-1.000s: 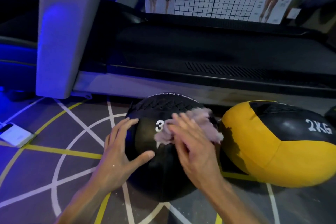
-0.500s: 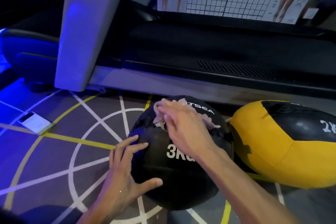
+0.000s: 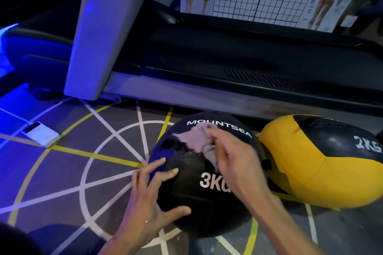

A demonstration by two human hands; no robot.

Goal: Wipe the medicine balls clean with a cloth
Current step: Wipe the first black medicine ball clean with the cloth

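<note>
Here the black ball (image 3: 207, 182), marked "MOUNTSEA" and "3KG", sits on the floor (image 3: 62, 172) beside a yellow ball (image 3: 323, 174) marked "2KG". The right hand (image 3: 238, 163) pinches a cloth (image 3: 194, 141) against its top; the left hand (image 3: 151, 203) rests spread on its side.

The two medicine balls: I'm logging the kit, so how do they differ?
The 3KG ball is all black; the 2KG ball is yellow with a black panel. The 3KG ball has both hands and the cloth on it; the 2KG ball lies untouched. Both sit on the floor with white weight markings.
</note>
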